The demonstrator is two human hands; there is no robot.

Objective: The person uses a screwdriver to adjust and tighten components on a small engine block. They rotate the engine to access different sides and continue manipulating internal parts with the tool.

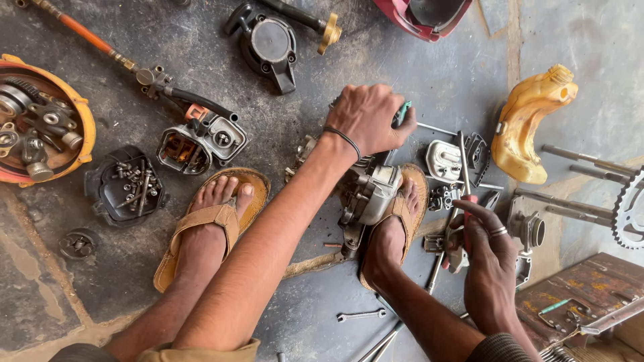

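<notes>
A small grey engine block lies on the concrete floor, partly under my right sandalled foot. My left hand rests on the engine's far end, closed around a tool with a green handle. A black band circles that wrist. My right hand, wearing a ring, grips a red-handled tool and a small metal part, just right of the engine. My left foot stands in a tan sandal to the left.
Around lie a black tray of bolts, an orange bowl of gears, a carburettor-like housing, a black cover, a yellow tank, a sprocket, rods, a spanner and a rusty box.
</notes>
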